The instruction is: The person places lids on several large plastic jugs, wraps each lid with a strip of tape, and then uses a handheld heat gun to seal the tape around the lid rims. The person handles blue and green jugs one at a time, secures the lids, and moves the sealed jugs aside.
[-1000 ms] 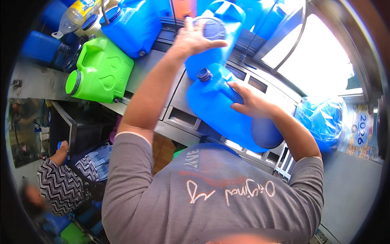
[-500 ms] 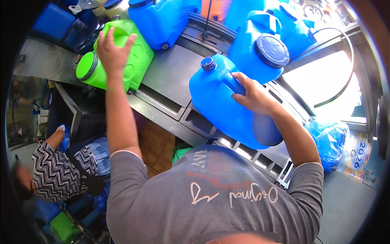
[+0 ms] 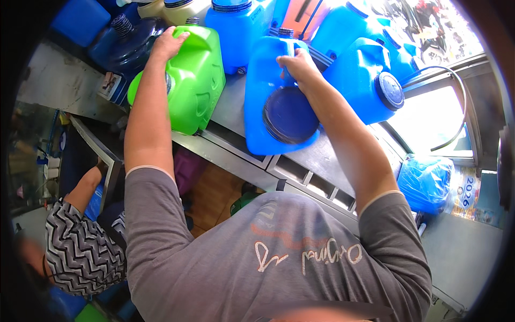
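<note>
My left hand (image 3: 168, 44) is closed round the top handle of a bright green water jug (image 3: 201, 80), whose big round cap is mostly hidden behind my forearm. My right hand (image 3: 298, 65) grips the handle of a blue water jug (image 3: 257, 107). That jug's wide dark blue cap (image 3: 292, 114) faces me, just below my fingers. Both jugs are at a metal counter (image 3: 230, 110), the blue one close to the right of the green one.
More blue jugs (image 3: 357, 80) crowd the counter's far side, beside an orange container (image 3: 306, 16). A dark round bottle (image 3: 131, 48) lies at far left. A bagged blue bundle (image 3: 426, 180) sits at right. Another person in a zigzag-patterned top (image 3: 83, 247) is at lower left.
My left hand has gone from spread fingers over the green jug to a grip on its handle. The blue jug has moved left and away, turning its wide cap toward me.
</note>
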The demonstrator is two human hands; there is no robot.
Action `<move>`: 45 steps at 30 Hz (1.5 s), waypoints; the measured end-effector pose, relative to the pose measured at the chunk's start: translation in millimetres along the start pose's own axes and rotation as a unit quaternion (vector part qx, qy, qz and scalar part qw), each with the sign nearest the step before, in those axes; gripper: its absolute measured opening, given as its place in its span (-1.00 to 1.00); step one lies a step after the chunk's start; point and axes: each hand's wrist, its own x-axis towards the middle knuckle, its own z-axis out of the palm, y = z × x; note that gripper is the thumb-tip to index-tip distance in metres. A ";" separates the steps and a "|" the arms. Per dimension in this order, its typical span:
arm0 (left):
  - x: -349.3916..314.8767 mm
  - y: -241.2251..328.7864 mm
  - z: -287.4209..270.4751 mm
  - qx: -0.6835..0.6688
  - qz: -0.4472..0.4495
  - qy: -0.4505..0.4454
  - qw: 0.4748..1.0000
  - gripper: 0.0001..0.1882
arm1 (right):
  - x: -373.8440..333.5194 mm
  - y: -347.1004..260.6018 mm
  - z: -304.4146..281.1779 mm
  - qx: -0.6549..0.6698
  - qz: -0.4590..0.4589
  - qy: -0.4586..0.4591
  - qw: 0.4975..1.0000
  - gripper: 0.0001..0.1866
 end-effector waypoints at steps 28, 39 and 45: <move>-49.0 6.3 2.8 0.030 -0.040 -0.059 0.997 -0.12 | 109.6 -3.1 96.5 0.133 -0.021 0.173 0.976 -0.55; -48.1 10.4 -0.8 0.114 0.004 -0.039 0.993 -0.06 | 81.0 -15.1 94.6 0.085 -0.011 0.161 0.983 -0.71; -37.6 10.8 2.5 0.111 0.010 -0.040 0.993 -0.08 | 92.3 -9.9 93.6 0.079 0.016 0.144 0.986 -0.64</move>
